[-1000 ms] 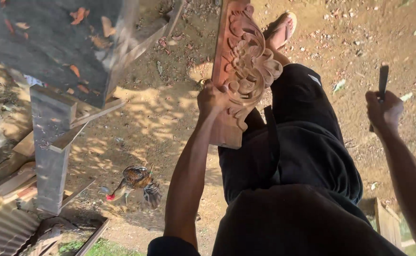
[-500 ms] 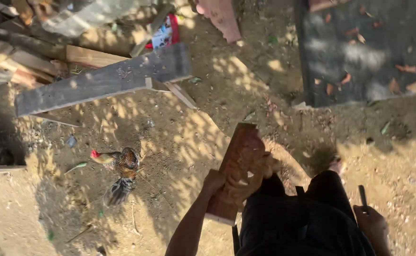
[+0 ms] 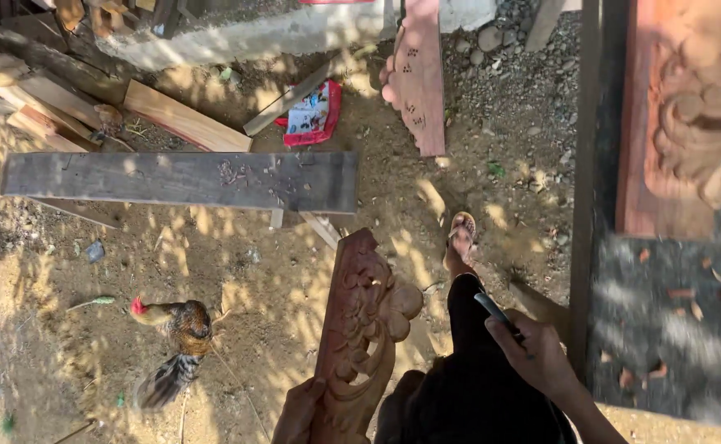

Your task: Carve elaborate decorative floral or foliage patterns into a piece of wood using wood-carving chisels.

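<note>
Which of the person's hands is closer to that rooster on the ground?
Left. The left hand, gripping the carved reddish wooden panel, is just right of the red-combed brown rooster; the right hand, holding a dark tool, is farther right.

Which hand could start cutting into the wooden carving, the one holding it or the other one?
Probably the right hand. It already has a dark tool in its grip, beside the carving, so it is free to work. The left hand grips the carving's lower end and holds it up, so it is busy.
</note>
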